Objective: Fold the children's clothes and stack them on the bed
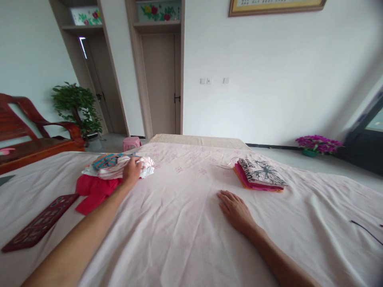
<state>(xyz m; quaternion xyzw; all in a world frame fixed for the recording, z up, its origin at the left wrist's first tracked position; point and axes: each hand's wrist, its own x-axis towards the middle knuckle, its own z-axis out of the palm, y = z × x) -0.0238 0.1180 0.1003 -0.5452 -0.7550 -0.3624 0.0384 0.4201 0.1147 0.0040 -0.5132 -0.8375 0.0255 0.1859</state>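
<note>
Here's the big pale bedsheet (185,223), spread over the whole surface, floral print towards the far edge. On its left side, towards the far edge, sits the loose clothes heap (86,185), bright pink cloth below, striped pieces on top. A dark red panel (38,225) lies slantwise nearer the left edge, and over on the right, towards the far edge, there's the folded stack (263,175), butterfly print uppermost. The left hand (131,171) is on the heap, fingers bent over striped cloth; can't tell whether it's gripping! The right hand (235,207) rests released, palm down, just nearer than the stack. Smallest, a thin dark cord (366,230) by the right edge.
</note>
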